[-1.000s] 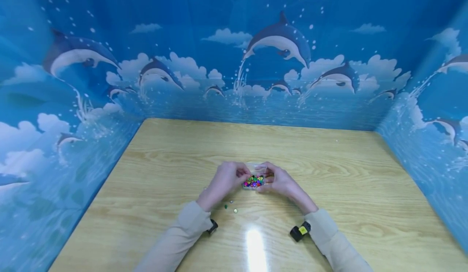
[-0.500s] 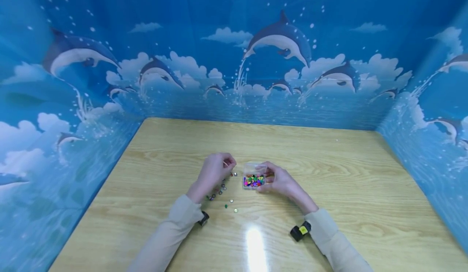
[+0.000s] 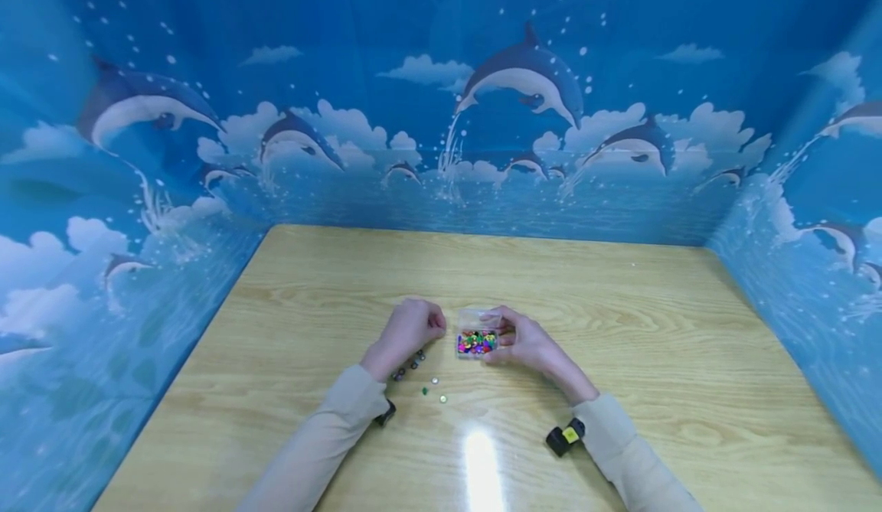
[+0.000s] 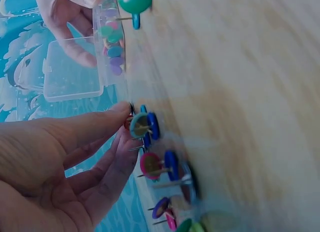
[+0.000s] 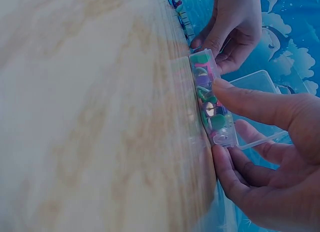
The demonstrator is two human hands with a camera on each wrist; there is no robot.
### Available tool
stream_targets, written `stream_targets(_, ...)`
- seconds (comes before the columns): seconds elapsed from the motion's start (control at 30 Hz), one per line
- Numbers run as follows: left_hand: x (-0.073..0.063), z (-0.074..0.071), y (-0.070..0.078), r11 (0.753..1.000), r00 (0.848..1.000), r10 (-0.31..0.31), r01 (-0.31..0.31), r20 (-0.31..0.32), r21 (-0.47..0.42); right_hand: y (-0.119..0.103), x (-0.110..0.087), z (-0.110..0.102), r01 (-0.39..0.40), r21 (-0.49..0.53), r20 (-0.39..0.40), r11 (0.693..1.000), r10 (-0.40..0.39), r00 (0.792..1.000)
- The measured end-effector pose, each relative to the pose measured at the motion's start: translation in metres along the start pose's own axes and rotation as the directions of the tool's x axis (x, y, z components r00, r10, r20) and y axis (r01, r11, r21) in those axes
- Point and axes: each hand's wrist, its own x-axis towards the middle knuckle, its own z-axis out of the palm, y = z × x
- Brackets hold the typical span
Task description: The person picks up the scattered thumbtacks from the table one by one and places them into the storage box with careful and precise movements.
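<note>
- The person's right hand (image 3: 529, 344) grasped the right end of a small, rectangular, clear plastic box (image 3: 472, 357), thumb at the near corner and fingers bent round toward the far side.
- In the right wrist view, its thumb (image 5: 255, 104) lay against the box's upper edge, and other fingertips touched the box's end low down by the table.
- The box sat near the middle of a pale, wood-grained table (image 3: 586, 305), its clear plastic lid (image 3: 474, 317) open on the far side.
- Round-headed, multicoloured metallic thumbtacks (image 3: 477, 341) filled the box's bottom.
- The person's left hand (image 3: 411, 330) was just left of the box and apart from it, fingers bent and thumb near the fingertips.
- In the left wrist view, those tips were right at a red, round-headed tack (image 4: 128, 123) next to a light blue, round-headed tack (image 4: 140, 126); whether they pinched 1 could not be told.
- A pink, round-headed tack (image 4: 150, 165) and a dark blue, round-headed tack (image 4: 171, 165) lay close together beside that hand.
- 3 more tacks lay toward the person: a silvery one (image 3: 435, 380), a green one (image 3: 424, 391) and a pale gold one (image 3: 443, 399).
- A yellow label (image 3: 570, 435) marked the black device (image 3: 557, 441) at the right wrist; any print was too small to read.
</note>
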Motion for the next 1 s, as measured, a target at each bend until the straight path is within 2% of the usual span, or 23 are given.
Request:
stream_targets(0.27, -0.004, 0.000, 0.000, 1.000, 1.000, -0.018, 0.018, -0.015, -0.011, -0.002, -0.001, 0.002, -0.020, -0.004, -0.009, 1.000, 0.020, 1.000)
stream_targets(0.5, -0.010, -0.007, 0.003, 0.998, 0.999, -0.045, 0.044, -0.029, -0.035, -0.001, 0.001, 0.002, -0.014, -0.003, -0.017, 1.000, 0.014, 1.000)
stream_targets(0.6, -0.013, -0.010, 0.007, 0.999, 0.999, 0.003, -0.005, -0.045, -0.041, 0.000, 0.001, 0.001, -0.012, 0.001, -0.017, 1.000, 0.012, 1.000)
stream_targets(0.77, -0.018, -0.013, 0.020, 0.989, 0.993, 0.104, -0.108, -0.049, -0.105, 0.000, 0.001, -0.001, -0.005, 0.020, 0.003, 1.000, 0.005, 1.000)
stream_targets(0.83, -0.019, -0.012, 0.027, 0.982, 0.993, 0.117, -0.121, -0.036, -0.148, 0.000, 0.000, -0.001, -0.004, 0.023, 0.008, 1.000, 0.004, 1.000)
stream_targets(1.0, -0.019, -0.006, 0.035, 0.970, 0.987, 0.154, -0.158, -0.038, -0.183, 0.000, 0.000, -0.001, 0.001, 0.020, 0.016, 1.000, -0.001, 1.000)
